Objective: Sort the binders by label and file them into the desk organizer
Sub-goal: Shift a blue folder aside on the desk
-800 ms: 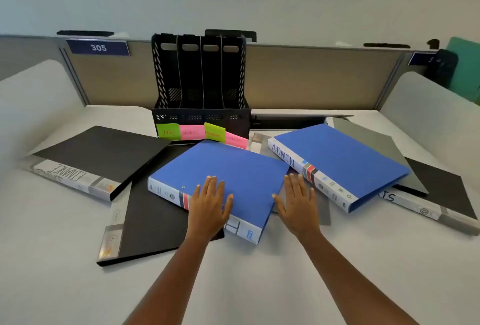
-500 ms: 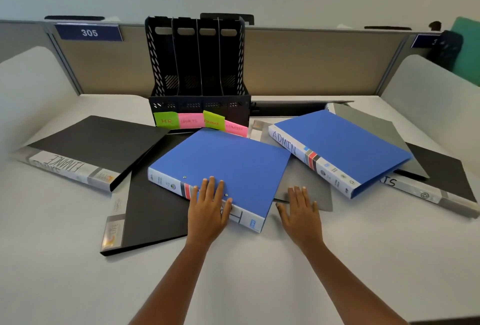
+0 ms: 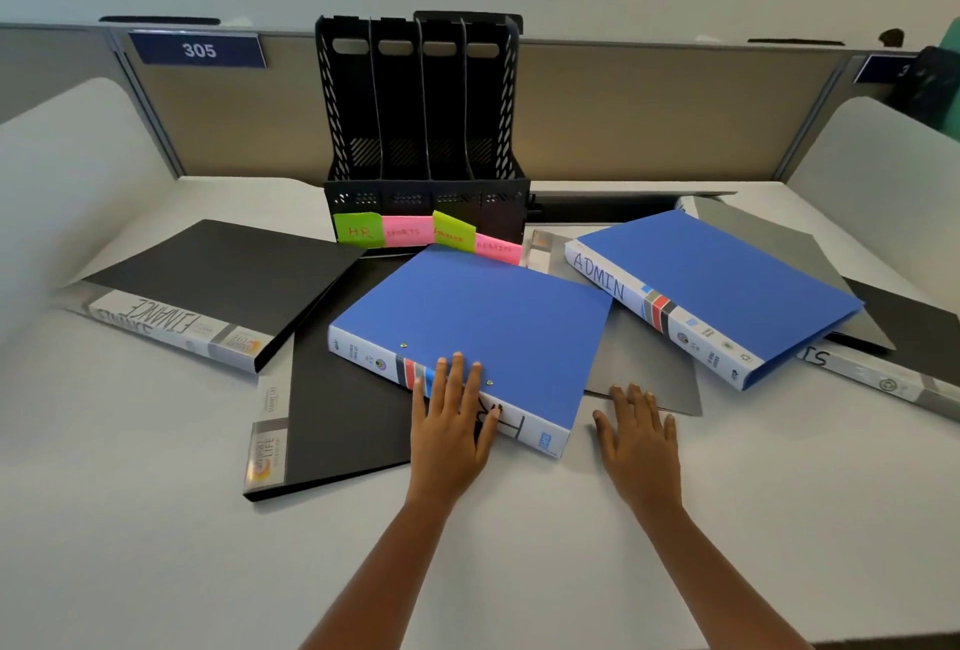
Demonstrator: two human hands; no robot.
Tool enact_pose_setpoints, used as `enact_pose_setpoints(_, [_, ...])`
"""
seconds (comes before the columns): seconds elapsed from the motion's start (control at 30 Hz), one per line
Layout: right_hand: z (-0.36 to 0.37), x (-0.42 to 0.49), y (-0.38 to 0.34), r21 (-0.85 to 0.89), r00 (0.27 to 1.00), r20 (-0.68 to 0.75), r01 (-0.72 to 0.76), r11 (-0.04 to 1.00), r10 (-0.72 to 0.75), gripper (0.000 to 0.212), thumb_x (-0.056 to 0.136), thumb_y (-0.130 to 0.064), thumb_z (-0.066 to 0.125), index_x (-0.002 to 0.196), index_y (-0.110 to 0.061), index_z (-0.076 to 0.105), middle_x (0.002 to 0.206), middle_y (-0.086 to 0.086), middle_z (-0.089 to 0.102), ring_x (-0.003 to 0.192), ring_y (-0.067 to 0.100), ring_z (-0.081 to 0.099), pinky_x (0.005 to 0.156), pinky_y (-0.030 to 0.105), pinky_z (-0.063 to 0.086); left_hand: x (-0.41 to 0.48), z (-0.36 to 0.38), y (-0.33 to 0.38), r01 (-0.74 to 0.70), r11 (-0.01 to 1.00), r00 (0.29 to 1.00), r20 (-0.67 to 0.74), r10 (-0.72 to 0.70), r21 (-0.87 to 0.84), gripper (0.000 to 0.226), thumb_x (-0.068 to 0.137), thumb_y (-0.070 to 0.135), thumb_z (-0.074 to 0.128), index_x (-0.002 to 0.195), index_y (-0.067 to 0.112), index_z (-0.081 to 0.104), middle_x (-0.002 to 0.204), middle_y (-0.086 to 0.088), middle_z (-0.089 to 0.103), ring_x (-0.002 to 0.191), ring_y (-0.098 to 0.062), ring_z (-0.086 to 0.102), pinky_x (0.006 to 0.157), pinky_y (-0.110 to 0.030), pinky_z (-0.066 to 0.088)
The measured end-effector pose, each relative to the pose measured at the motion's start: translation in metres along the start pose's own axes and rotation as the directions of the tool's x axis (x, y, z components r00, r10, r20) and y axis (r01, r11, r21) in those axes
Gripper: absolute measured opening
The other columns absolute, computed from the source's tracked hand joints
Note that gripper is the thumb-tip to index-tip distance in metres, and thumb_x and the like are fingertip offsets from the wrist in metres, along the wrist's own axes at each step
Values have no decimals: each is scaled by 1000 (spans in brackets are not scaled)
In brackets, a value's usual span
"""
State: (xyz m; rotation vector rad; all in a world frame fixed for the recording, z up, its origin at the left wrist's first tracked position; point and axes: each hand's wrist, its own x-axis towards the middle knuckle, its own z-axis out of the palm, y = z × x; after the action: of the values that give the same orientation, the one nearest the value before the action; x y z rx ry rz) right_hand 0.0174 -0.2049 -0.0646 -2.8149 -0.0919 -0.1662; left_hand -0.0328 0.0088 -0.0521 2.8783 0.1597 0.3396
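Centre of frame: the left grip (image 3: 452, 420), released and flat, has been slid from the cover onto the white spine of the rigid blue plastic binder (image 3: 467, 316), half hiding its handwritten label. The right grip (image 3: 639, 436), also released, has been drawn back onto the matte white worktop (image 3: 156, 571). Filing into the black perforated organizer (image 3: 343, 129), upper centre, is judged still ahead.

Left hand (image 3: 449, 433) flat on blue binder (image 3: 467, 332) spine; right hand (image 3: 639, 441) flat on bench (image 3: 156, 545), fingertips (image 3: 635, 393) at grey folder (image 3: 644, 363) edge; organizer (image 3: 421, 129) behind.
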Motion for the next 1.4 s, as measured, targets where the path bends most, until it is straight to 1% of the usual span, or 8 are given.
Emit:
enact_pose_setpoints(0.2, [5,-7,0,39,999,-9,-36,999,36,62,88,-41,25,119,-2,60,124,22,59,117,41,55,93,55,43,-1,1,-2,-10,999,1000,-28,9,-31,55,98,46,11,136,16,36,140,-12,50,135,-24,28,114,-36,6])
enact_pose_setpoints(0.47, [1,-20,-7,394,976,-193,-18,919,102,37,97,-19,37,121,2,55,121,20,61,113,36,57,97,38,43,0,0,-1,-1,999,999,-39,-1,-35,58,97,46,9,136,11,35,140,-13,50,134,-24,28,114,-37,5])
enact_pose_setpoints(0.6, [-13,-18,-36,561,947,-267,3,828,178,48,93,-30,28,122,0,54,122,16,60,114,30,56,94,27,40,-2,-3,1,97,993,990,-99,-104,-72,63,96,47,10,137,3,31,142,-19,45,136,-25,26,114,-40,4])
enact_pose_setpoints(0.7, [-26,-10,-61,528,948,-318,160,834,20,60,94,-46,22,119,-3,55,120,13,61,113,26,57,91,24,43,-2,-5,-4,223,971,959,-159,-233,-83,62,97,42,6,137,1,30,142,-21,44,135,-26,26,116,-42,7])
enact_pose_setpoints(0.83, [-33,0,-82,464,943,-284,291,837,-170,57,92,-45,23,116,-8,60,123,8,60,121,20,51,99,22,38,-4,-5,-23,395,915,909,-104,-403,-83,63,93,41,20,131,-3,45,134,-22,52,128,-33,46,101,-56,38])
enact_pose_setpoints(1.0, [-13,-2,-84,223,900,-154,434,873,-408,70,94,-55,11,109,-14,65,111,2,66,107,20,62,98,32,38,-8,-9,-43,409,912,912,8,-410,38,62,81,38,31,113,-3,64,113,-24,66,106,-35,65,87,-50,51])
enact_pose_setpoints(1.23, [-1,-3,-64,-31,846,-48,530,848,-531,58,73,-43,43,127,-20,45,125,4,60,118,18,49,101,35,26,-13,-14,-44,335,934,939,38,-342,121,58,79,37,33,104,1,70,107,-19,70,101,-33,68,83,-46,54])
enact_pose_setpoints(1.4, [5,-2,-62,-115,847,-47,522,845,-529,72,61,-39,60,127,-19,42,121,18,62,113,35,59,91,41,49,-13,-16,-42,342,930,936,41,-350,137,56,79,36,33,101,2,71,107,-19,70,101,-32,68,83,-46,54])
